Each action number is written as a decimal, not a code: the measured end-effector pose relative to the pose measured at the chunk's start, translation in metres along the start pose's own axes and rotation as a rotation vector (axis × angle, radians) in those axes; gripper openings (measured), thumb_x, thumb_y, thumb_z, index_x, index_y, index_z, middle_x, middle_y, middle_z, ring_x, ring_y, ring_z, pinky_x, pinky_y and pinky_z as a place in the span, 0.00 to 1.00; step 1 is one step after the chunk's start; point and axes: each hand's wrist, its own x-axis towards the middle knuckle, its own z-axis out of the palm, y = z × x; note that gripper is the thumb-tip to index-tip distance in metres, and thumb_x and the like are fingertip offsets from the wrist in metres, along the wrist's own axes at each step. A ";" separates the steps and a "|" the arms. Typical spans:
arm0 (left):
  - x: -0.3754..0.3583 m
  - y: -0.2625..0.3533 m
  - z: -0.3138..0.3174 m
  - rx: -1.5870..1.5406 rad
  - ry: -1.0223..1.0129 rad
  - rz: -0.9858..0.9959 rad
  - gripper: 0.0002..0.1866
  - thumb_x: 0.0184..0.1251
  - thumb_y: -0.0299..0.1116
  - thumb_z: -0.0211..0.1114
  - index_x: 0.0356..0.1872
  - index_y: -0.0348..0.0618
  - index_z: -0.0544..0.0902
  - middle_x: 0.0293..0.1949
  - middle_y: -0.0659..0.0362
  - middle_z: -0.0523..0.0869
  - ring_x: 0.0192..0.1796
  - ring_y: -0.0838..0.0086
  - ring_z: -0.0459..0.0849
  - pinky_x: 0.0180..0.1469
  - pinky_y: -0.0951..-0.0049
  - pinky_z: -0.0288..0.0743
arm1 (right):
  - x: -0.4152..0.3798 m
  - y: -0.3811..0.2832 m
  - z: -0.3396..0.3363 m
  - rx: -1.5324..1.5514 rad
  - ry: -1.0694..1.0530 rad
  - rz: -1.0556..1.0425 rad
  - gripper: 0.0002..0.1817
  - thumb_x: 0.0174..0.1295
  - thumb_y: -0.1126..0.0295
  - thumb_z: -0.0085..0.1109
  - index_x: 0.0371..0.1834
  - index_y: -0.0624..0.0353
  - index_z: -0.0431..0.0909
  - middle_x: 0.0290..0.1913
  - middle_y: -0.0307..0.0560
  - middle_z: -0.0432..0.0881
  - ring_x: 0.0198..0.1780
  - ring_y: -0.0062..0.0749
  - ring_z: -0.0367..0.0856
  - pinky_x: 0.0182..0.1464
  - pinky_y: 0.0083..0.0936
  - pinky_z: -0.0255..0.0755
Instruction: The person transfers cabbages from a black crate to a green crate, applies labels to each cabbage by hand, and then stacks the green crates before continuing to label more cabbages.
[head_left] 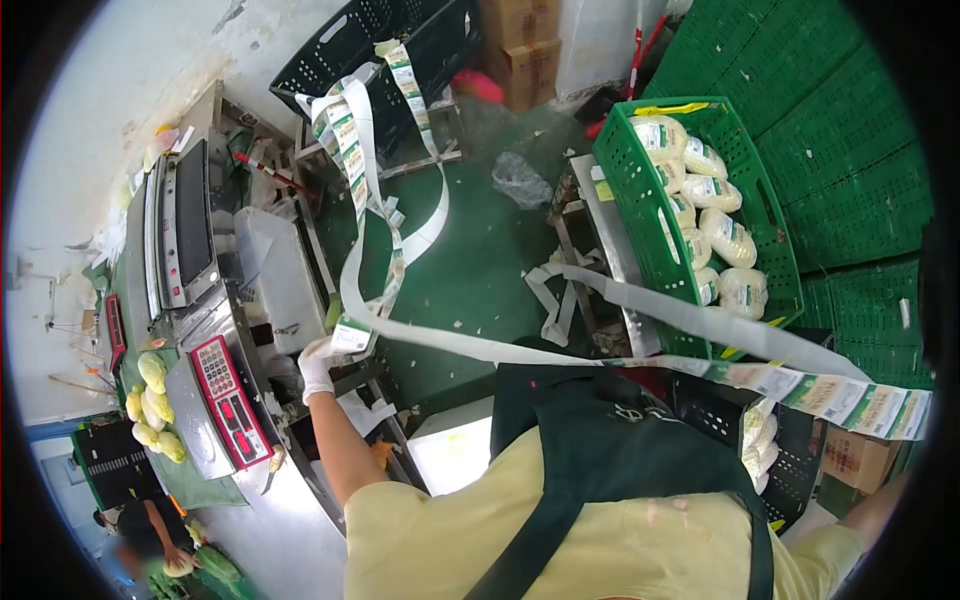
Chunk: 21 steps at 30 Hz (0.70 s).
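Note:
My left hand (317,369), in a white glove, is closed on a long strip of printed labels (352,336) at left of centre. From there the strip's white backing loops up toward the black crate and also runs right across my apron. More of the green-and-white labels (850,400) show at the far right, near my right arm. My right forearm reaches out past the right edge, and its hand is hidden from view.
Several wrapped cabbages (727,238) fill a green crate (640,190) at right. A black crate (290,75) stands at the back. At left are a wrapping machine (187,225), a red-framed scale (228,400) and loose cabbages (152,410). Another person (150,530) works at lower left.

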 end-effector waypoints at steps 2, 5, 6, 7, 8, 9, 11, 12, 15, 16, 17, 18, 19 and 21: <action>-0.011 0.033 0.011 0.056 -0.121 -0.057 0.12 0.61 0.22 0.61 0.45 0.35 0.85 0.38 0.56 0.89 0.37 0.73 0.86 0.42 0.73 0.80 | -0.007 -0.011 0.007 -0.026 0.015 -0.052 0.24 0.70 0.63 0.50 0.66 0.64 0.68 0.67 0.55 0.71 0.64 0.46 0.71 0.68 0.42 0.62; -0.074 0.117 0.052 -0.018 -0.339 -0.050 0.13 0.59 0.19 0.62 0.46 0.35 0.84 0.40 0.57 0.89 0.39 0.74 0.86 0.45 0.74 0.80 | -0.028 -0.039 0.029 -0.052 0.027 -0.157 0.25 0.69 0.62 0.51 0.66 0.63 0.69 0.67 0.55 0.71 0.65 0.47 0.71 0.69 0.44 0.61; -0.086 0.130 0.060 -0.058 -0.421 -0.049 0.13 0.59 0.18 0.63 0.46 0.36 0.84 0.40 0.57 0.89 0.40 0.75 0.86 0.47 0.74 0.79 | -0.037 -0.051 0.042 -0.059 0.024 -0.206 0.25 0.69 0.62 0.52 0.65 0.63 0.69 0.67 0.54 0.71 0.65 0.47 0.71 0.69 0.44 0.60; -0.094 0.134 0.065 -0.053 -0.440 -0.024 0.13 0.59 0.18 0.63 0.46 0.35 0.84 0.41 0.57 0.89 0.41 0.75 0.86 0.48 0.74 0.79 | -0.050 -0.064 0.054 -0.063 0.017 -0.246 0.25 0.69 0.62 0.52 0.65 0.63 0.69 0.67 0.54 0.71 0.65 0.47 0.71 0.69 0.45 0.60; -0.102 0.134 0.068 -0.048 -0.459 0.000 0.13 0.60 0.18 0.64 0.46 0.35 0.84 0.41 0.57 0.89 0.42 0.75 0.86 0.49 0.74 0.79 | -0.072 -0.082 0.073 -0.050 -0.003 -0.287 0.25 0.68 0.61 0.53 0.65 0.62 0.69 0.67 0.54 0.71 0.65 0.47 0.70 0.69 0.45 0.59; -0.110 0.135 0.070 -0.043 -0.477 0.023 0.13 0.60 0.19 0.64 0.46 0.35 0.84 0.41 0.57 0.89 0.42 0.75 0.86 0.50 0.74 0.79 | -0.099 -0.100 0.094 -0.031 -0.045 -0.311 0.25 0.68 0.61 0.53 0.65 0.62 0.70 0.67 0.54 0.71 0.65 0.48 0.70 0.69 0.46 0.59; -0.127 0.140 0.071 -0.006 -0.510 0.048 0.13 0.61 0.18 0.66 0.48 0.35 0.84 0.42 0.57 0.89 0.44 0.76 0.86 0.52 0.74 0.78 | -0.162 -0.126 0.135 0.036 -0.196 -0.308 0.25 0.68 0.60 0.54 0.65 0.62 0.70 0.67 0.53 0.71 0.65 0.48 0.70 0.70 0.47 0.58; -0.137 0.143 0.071 0.011 -0.508 0.058 0.13 0.61 0.18 0.65 0.48 0.35 0.84 0.43 0.58 0.89 0.44 0.76 0.86 0.51 0.74 0.78 | -0.198 -0.132 0.157 0.052 -0.355 -0.269 0.25 0.67 0.60 0.54 0.65 0.61 0.70 0.67 0.53 0.71 0.65 0.48 0.70 0.70 0.48 0.57; -0.170 0.149 0.072 -0.015 -0.459 0.044 0.12 0.62 0.18 0.66 0.46 0.36 0.85 0.43 0.59 0.88 0.44 0.79 0.85 0.49 0.76 0.78 | -0.299 -0.106 0.203 -0.017 -1.038 -0.276 0.23 0.64 0.63 0.56 0.61 0.61 0.74 0.51 0.42 0.76 0.44 0.24 0.69 0.45 0.24 0.61; -0.180 0.153 0.073 0.049 -0.452 0.066 0.12 0.62 0.17 0.66 0.46 0.36 0.85 0.42 0.59 0.88 0.44 0.79 0.85 0.48 0.77 0.78 | -0.337 -0.097 0.221 -0.079 -1.258 -0.225 0.20 0.62 0.65 0.57 0.57 0.61 0.77 0.45 0.37 0.78 0.36 0.17 0.68 0.38 0.18 0.61; -0.189 0.157 0.075 0.114 -0.446 0.089 0.12 0.62 0.17 0.66 0.46 0.36 0.85 0.42 0.60 0.88 0.44 0.80 0.85 0.48 0.77 0.78 | -0.376 -0.089 0.238 -0.150 -1.464 -0.181 0.18 0.60 0.67 0.58 0.53 0.60 0.80 0.39 0.32 0.80 0.29 0.10 0.68 0.30 0.12 0.60; -0.198 0.160 0.079 0.112 -0.448 0.095 0.13 0.62 0.17 0.65 0.47 0.36 0.84 0.42 0.60 0.88 0.43 0.80 0.84 0.48 0.78 0.78 | -0.422 -0.084 0.260 -0.214 -1.656 -0.050 0.16 0.58 0.72 0.59 0.51 0.61 0.81 0.39 0.33 0.81 0.28 0.10 0.69 0.29 0.13 0.62; -0.208 0.164 0.084 0.123 -0.431 0.116 0.13 0.62 0.16 0.65 0.47 0.36 0.84 0.42 0.60 0.88 0.44 0.81 0.84 0.49 0.78 0.77 | -0.469 -0.065 0.281 -0.190 -1.860 0.039 0.18 0.56 0.73 0.61 0.52 0.62 0.80 0.27 0.29 0.77 0.24 0.08 0.67 0.25 0.14 0.58; -0.226 0.167 0.096 0.065 -0.408 0.126 0.13 0.62 0.17 0.65 0.47 0.36 0.84 0.42 0.60 0.88 0.45 0.80 0.84 0.49 0.77 0.77 | -0.545 -0.049 0.316 -0.236 -2.288 0.106 0.28 0.60 0.60 0.68 0.61 0.62 0.76 0.39 0.47 0.85 0.31 0.19 0.77 0.33 0.21 0.71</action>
